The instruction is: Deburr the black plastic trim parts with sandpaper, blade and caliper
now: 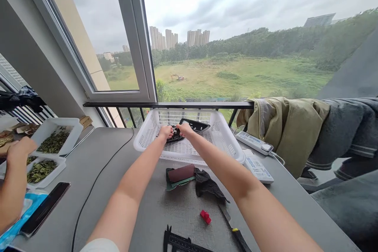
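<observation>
My left hand (pixel 165 131) and my right hand (pixel 184 129) are both inside a white plastic basket (pixel 230 141), close together. Their fingers are closed on a dark plastic part (pixel 175 138), whose exact kind I cannot make out. A second black part (pixel 198 126), long and pointed at one end, lies in the basket just behind my right hand. Nearer me on the grey table are folded sandpaper pieces (pixel 180 174), a crumpled black cloth or sheet (pixel 209 186), a small red piece (pixel 205 217), a knife (pixel 238 236) and black calipers (pixel 184 243).
At the left, another person's hand (pixel 20 145) is beside tubs of dried leaves (pixel 63 165). A phone (pixel 45 208) and a thin cable (pixel 97 177) lie on the table. A power strip (pixel 254 141), a white box (pixel 258 167) and hanging trousers (pixel 289 126) are at right.
</observation>
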Motion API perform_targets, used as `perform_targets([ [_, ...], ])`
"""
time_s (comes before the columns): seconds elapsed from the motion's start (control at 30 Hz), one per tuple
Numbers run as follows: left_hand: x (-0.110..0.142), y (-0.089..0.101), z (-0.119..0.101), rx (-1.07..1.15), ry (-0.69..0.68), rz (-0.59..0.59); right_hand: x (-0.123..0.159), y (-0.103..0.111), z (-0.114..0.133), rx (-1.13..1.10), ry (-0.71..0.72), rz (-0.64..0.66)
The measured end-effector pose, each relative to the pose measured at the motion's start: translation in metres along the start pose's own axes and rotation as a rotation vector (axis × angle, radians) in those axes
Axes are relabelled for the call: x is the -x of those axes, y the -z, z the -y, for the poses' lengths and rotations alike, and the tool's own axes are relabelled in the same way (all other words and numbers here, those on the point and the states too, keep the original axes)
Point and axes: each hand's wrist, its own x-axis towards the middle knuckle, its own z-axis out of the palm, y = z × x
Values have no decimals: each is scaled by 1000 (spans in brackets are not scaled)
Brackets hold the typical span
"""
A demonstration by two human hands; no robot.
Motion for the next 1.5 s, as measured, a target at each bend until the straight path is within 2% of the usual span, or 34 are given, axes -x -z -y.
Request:
perform_targets([
  [0.1,33,16,-2,218,-9,-117,35,14,1,91,126,34],
  [0.23,96,21,12,419,-12,-114,120,26,-11,184,385,20],
  [0.27,113,19,19,480,-26,-76,144,26,-16,202,439,40],
  [0.3,130,17,26,641,-35,23,167,26,-22,234,531,89],
  [0.37,160,12,44,836,18,217,209,26,-36,431,961,211],
  [0.4,172,12,53,858,55,310,225,27,-43,483,1079,239],
  [0.43,182,12,62,887,71,393,239,28,-51,497,1123,258],
  [0.47,190,13,72,925,70,444,250,31,-59,472,1116,278],
  [0.53,198,19,90,994,51,405,264,40,-78,356,974,211],
  [0.6,200,26,105,1026,77,394,272,50,-100,361,658,54],
  [0.63,198,29,111,1028,87,420,274,55,-111,442,480,-3],
  [0.7,195,33,121,1049,87,469,279,61,-131,667,209,22],
  [0.73,193,33,124,1052,89,490,281,61,-138,759,118,60],
  [0.8,191,32,130,1048,110,514,285,59,-148,856,20,117],
  [0.97,192,23,141,1061,133,476,283,51,-152,871,-62,120],
  [1.2,197,20,143,1044,161,390,284,60,-145,847,-60,101],
  [1.27,198,20,140,1049,153,342,292,58,-138,782,40,184],
  [1.37,199,20,138,1047,169,305,304,44,-128,711,284,408],
  [1.5,199,21,137,1031,189,290,306,16,-121,877,355,552],
])
